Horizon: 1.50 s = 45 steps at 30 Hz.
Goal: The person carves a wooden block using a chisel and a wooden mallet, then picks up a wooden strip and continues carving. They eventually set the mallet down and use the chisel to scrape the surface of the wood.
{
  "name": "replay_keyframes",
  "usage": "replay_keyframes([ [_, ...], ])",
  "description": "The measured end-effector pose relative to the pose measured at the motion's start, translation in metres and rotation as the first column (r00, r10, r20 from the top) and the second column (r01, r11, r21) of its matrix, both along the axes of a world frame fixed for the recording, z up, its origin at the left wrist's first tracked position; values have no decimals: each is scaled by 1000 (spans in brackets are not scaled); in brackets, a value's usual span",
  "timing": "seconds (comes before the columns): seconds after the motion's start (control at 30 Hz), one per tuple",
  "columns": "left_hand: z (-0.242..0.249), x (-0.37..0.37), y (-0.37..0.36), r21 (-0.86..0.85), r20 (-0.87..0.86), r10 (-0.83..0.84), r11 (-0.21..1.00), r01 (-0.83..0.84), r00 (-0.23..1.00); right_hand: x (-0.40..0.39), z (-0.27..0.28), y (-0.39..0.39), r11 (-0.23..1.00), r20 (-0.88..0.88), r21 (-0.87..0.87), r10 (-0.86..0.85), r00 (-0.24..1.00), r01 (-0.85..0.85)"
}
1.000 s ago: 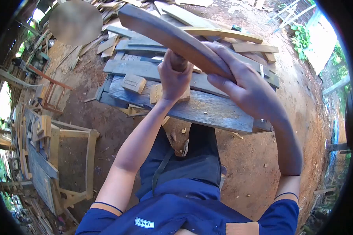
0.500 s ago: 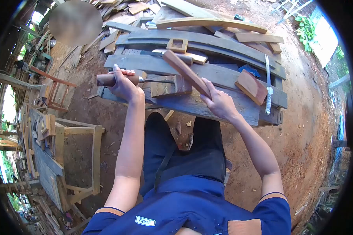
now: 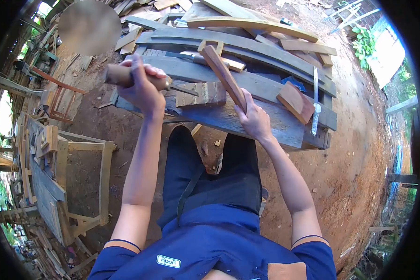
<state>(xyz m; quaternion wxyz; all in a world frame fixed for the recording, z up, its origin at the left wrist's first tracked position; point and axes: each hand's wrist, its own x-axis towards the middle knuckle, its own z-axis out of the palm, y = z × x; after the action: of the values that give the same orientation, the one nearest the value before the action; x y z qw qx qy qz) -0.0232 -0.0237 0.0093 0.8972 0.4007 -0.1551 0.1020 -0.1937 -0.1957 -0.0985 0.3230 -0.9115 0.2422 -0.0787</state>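
Observation:
My left hand (image 3: 143, 91) is wrapped around the thick wooden handle of a chisel (image 3: 184, 90), whose thin metal blade points right. The blade tip overlaps the upper part of a notched wooden block (image 3: 205, 96) on the workbench (image 3: 270, 133). A flat wooden stick (image 3: 223, 73) is gripped near its lower end by my right hand (image 3: 256, 120); its free end tilts up and left over the bench. Behind the block lies another dark-handled tool (image 3: 198, 59), beside a small wooden frame (image 3: 213, 45) partly hidden by the stick.
On the bench's right side lie a reddish-brown wood block (image 3: 295, 103) and a metal try square (image 3: 316, 109). Long curved boards (image 3: 252, 28) are stacked behind. A low wooden stand (image 3: 105, 182) is at left. A person (image 3: 88, 28) is at the upper left.
My left hand has lifted and shifted left, drawing the chisel back across the block. My right hand and the stick have moved slightly left, and the stick stands steeper.

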Motion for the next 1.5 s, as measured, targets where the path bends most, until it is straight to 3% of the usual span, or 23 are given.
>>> replay_keyframes([
  [0.17,-2,-7,-16,37,20,-91,995,90,996,-2,1,2,999,6,-31,-16,1000,16],
  [0.3,-2,-10,-24,142,60,-89,987,79,994,-2,1,1,999,7,-29,-17,1000,17],
  [0.7,-7,-9,-31,172,32,-93,981,86,995,-1,4,-8,998,8,-65,-16,1000,16],
  [0.73,-7,-10,-32,167,28,-82,983,76,996,4,13,-18,960,-38,280,16,999,-5],
  [0.77,-8,-10,-36,192,70,-39,981,25,997,9,21,-25,804,-70,595,65,995,-10],
  [0.87,-6,-14,-44,264,54,11,964,-25,998,19,71,-29,860,217,466,116,969,-207],
  [0.93,-2,-24,-48,299,31,43,953,-51,999,9,166,-7,861,294,433,146,945,-268],
  [1.0,3,-30,-53,370,107,41,926,-78,993,3,211,7,896,583,190,227,780,-402],
  [1.03,2,-31,-55,408,140,47,907,-101,989,-3,224,10,897,587,181,231,776,-404],
  [1.07,-4,-27,-56,401,150,48,910,-105,988,-9,235,14,924,584,-15,318,747,-382],
  [1.1,-7,-24,-57,433,291,140,863,-261,946,-11,240,16,914,562,-210,403,722,-346],
  [1.13,-11,-21,-58,442,426,220,796,-414,878,-9,236,13,912,564,-219,408,718,-346],
  [1.17,-15,-16,-59,352,619,315,708,-612,720,-5,226,9,885,330,-265,457,826,-384],
  [1.2,-14,-16,-57,347,619,321,708,-616,717,-3,225,10,853,74,-298,468,881,-428],
  [1.23,-15,-18,-55,407,383,214,835,-372,899,-8,233,5,845,61,-353,449,891,-401],
  [1.27,-16,-17,-56,384,125,60,918,-104,990,-10,241,4,842,63,-364,448,892,-397],
  [1.33,-11,-24,-52,428,72,39,901,-66,997,-20,250,11,906,367,-261,412,834,-333],
  [1.37,-12,-24,-52,436,102,29,897,-71,994,-25,252,20,928,551,-86,347,759,-362],
  [1.4,-12,-23,-52,444,134,25,892,-82,991,-23,250,21,927,547,-85,349,760,-365],
  [1.43,-18,-18,-55,487,293,131,832,-266,947,-20,244,23,927,426,-177,376,823,-331],
  [1.47,-20,-17,-54,486,299,137,830,-274,944,-18,239,24,913,302,-272,382,873,-305],
  [1.5,-17,-21,-54,428,248,117,877,-217,962,-14,237,23,879,6,-283,402,916,-384],
])
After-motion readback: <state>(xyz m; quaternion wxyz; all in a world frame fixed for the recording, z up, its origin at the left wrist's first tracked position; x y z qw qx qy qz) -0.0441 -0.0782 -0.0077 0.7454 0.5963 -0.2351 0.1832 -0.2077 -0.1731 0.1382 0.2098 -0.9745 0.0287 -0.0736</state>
